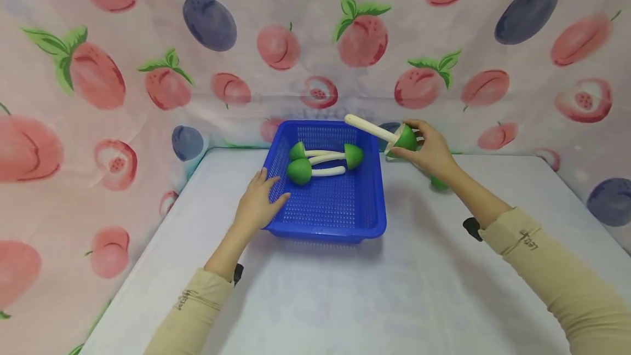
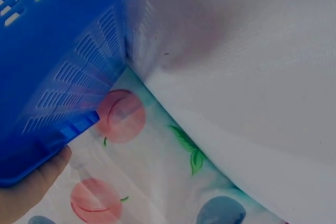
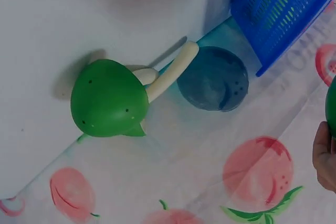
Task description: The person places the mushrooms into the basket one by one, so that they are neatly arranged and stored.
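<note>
My right hand grips a toy mushroom by its green cap, its pale stem pointing left over the right back rim of the blue basket. At the right edge of the right wrist view, fingers touch that green cap. My left hand holds the basket's left rim, thumb over the inside and other fingers along the outside. In the left wrist view one finger lies against the rim. Inside the basket, three more green-capped mushrooms lie on their sides toward the back.
Beyond the basket's right side, green-capped mushrooms lie near the back edge of the white table, partly hidden by my right hand in the head view. A fruit-printed cloth hangs behind the table and along its left.
</note>
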`<state>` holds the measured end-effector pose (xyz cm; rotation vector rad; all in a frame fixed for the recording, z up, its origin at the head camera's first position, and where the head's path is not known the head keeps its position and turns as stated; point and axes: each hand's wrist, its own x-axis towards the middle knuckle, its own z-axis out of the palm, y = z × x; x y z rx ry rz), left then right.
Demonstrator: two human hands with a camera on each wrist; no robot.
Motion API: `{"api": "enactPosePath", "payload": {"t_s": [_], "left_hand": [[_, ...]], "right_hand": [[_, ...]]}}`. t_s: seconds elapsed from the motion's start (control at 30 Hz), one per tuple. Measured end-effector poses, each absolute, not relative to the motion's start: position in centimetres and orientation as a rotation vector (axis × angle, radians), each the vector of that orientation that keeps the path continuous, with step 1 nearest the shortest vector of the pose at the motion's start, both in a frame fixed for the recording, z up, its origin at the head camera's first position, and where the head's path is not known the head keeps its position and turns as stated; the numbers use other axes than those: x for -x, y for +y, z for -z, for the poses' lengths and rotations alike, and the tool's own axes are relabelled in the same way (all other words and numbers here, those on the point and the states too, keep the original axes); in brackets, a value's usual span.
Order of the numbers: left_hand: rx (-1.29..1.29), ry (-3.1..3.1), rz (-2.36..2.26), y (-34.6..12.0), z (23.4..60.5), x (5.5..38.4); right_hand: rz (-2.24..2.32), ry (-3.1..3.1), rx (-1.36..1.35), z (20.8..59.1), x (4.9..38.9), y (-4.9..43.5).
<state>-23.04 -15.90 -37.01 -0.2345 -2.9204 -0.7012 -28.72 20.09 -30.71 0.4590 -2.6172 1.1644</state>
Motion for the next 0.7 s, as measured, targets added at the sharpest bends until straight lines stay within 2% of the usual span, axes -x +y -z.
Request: {"api": "enactPosePath", "payload": {"t_s": [0.7], "left_hand": [[0.223,-2.928,0.682,-15.8,37.2,23.1]], "right_hand": [[-0.71,-2.841,-0.96,29.8,30.9,16.6]]}}
